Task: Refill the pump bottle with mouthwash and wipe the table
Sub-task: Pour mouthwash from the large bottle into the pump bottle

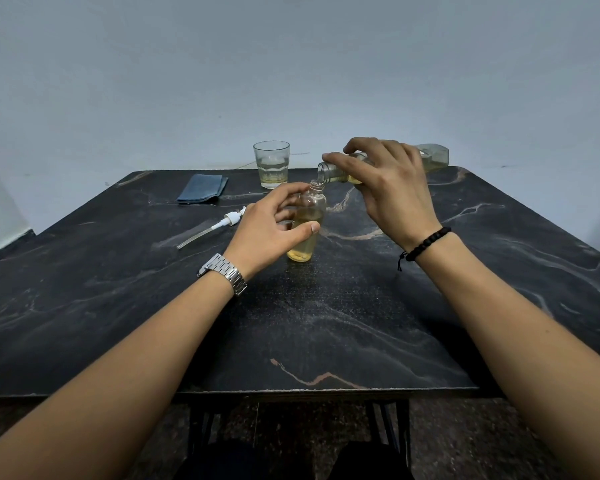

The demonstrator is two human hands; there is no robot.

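My left hand (pixel 269 221) curls round the pump bottle (pixel 307 225), thumb across the front at mid-height, fingers wrapping the far side. The bottle stands upright on the table (pixel 326 323), near the middle, a bit toward the far edge. Its top is open, no pump on it. Yellowish liquid fills roughly the lower half or a bit more.

My right hand (pixel 388 183) grips the mouthwash bottle (pixel 430 161) from above, fingers draped over its neck and shoulder. That bottle is tipped almost flat, base pointing right and away, mouth pointing left and down. Its mouth sits right over the pump bottle's opening, touching or nearly so; can't tell which. Pale yellow liquid shows inside it near the neck. Can't make out a stream clearly.

The pump head (pixel 231 218) with its clear dip tube lies flat on the table, left of the pump bottle, just beyond my left wrist, tube pointing toward the near left. A folded blue cloth (pixel 203 188) lies further back left. A drinking glass (pixel 271 164) stands upright near the far edge, a little yellowish liquid in the bottom, well apart from the cloth.

Metal watch (pixel 224 273) on my left wrist, black bead bracelet (pixel 426 242) on my right.
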